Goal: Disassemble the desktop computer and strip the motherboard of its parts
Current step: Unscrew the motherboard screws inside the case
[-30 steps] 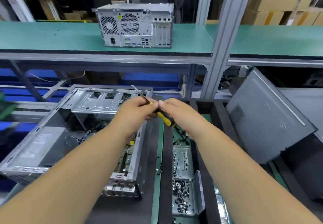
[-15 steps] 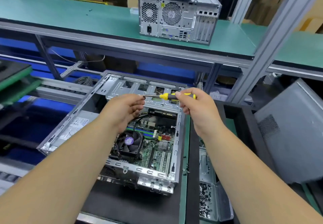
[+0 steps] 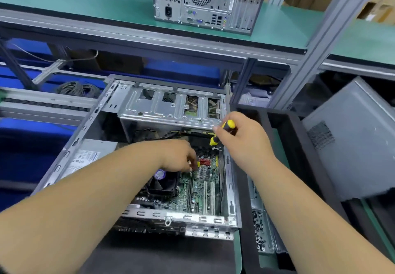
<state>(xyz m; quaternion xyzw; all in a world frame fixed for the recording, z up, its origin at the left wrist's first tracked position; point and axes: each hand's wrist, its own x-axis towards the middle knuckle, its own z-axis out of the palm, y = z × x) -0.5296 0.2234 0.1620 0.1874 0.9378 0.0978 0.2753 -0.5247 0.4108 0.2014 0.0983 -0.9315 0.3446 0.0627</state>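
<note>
Screwdriver [image 3: 224, 132] in right hand's [image 3: 243, 141] closed grip, axis slanting down-left toward motherboard [image 3: 203, 190].

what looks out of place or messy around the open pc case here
Mostly a teardown in progress. The grey side panel is off and leans tilted at the right. Loose screws lie heaped in the metal tray beside the open case. A cable coil sits behind it. No visible damage.
</note>
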